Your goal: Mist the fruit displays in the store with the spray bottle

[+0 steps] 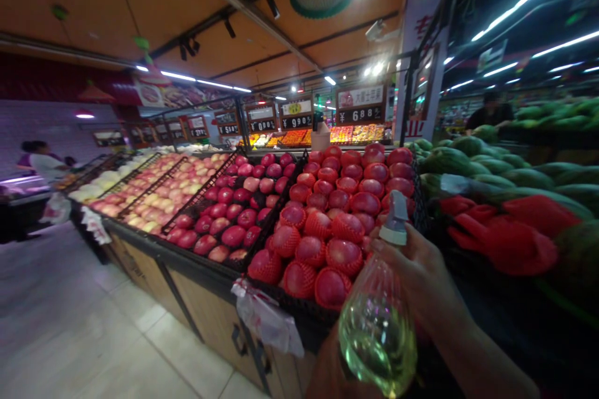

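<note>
A clear spray bottle [378,330] with pale yellow-green liquid stands nearly upright in front of me at the lower right. My right hand [418,268] is closed around its neck, just under the grey-white spray head [395,218]. Lower down, my left hand [325,365] holds the bottle's body from the left; most of its fingers are hidden behind the bottle. Just beyond the bottle lie red apples [344,252] in red foam nets, piled in a black crate.
Left of these are crates of darker red apples [234,212] and paler fruit [173,190]. Red gloves [505,230] lie by watermelons [486,159] at right. A plastic bag [269,318] hangs on the stand's front. A person [44,162] stands far left, another [489,113] back right.
</note>
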{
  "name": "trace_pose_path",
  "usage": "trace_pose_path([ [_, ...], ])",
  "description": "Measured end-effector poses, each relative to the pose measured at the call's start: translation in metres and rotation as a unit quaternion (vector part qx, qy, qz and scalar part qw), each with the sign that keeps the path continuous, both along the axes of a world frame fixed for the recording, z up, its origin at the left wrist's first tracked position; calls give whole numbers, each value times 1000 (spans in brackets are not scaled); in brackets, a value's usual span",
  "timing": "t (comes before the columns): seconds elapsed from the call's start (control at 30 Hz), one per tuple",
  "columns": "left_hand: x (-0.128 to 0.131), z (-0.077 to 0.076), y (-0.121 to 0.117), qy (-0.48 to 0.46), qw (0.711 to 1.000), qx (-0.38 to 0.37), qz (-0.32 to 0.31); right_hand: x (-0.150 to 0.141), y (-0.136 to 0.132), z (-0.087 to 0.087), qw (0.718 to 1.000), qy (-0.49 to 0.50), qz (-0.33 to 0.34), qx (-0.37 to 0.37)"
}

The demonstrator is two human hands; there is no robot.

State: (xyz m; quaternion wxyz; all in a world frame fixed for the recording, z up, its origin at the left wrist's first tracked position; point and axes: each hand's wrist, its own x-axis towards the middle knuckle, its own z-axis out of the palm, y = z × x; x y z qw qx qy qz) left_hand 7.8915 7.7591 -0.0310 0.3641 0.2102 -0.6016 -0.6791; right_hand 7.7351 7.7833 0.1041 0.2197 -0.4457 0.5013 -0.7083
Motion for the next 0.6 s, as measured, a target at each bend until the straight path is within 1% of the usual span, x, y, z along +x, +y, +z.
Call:
trace_pose_path([
  [0.07, -3, 4, 2, 26, 1000, 15, -7, -3, -3, -2, 1000, 16, -4, -2],
  [0.1, -5, 9, 5, 48, 999, 15, -17, -5, -5, -3, 1000, 22, -5, -3],
  [0.13, -6, 16, 7, 70, 996, 24, -41, -6, -7, -4, 1000, 23, -4, -4],
  [0.2, -7, 29, 12, 112, 991, 15, -74, -8, -8, -5, 1000, 7, 5, -7],
  [0.27, -8, 37, 15, 122, 989, 15, -81, -8, -8, -5, 1000, -22, 20, -7],
  [0.3, -8, 39, 15, 123, 989, 16, -81, -8, -8, -4, 999, -34, 26, -6],
  [0.37, -7, 40, 14, 114, 990, 16, -80, -7, -7, -2, 999, -37, 28, -2],
  [0.47, -5, 37, 14, 76, 995, 4, -63, -5, -8, 1, 1000, 6, 24, 8],
  [0.53, -4, 33, 14, 62, 997, 19, -48, -3, -10, 2, 999, 32, 19, 7],
  [0.6, -3, 26, 14, 63, 997, 34, -39, 0, -13, 3, 999, 44, 13, 6],
])
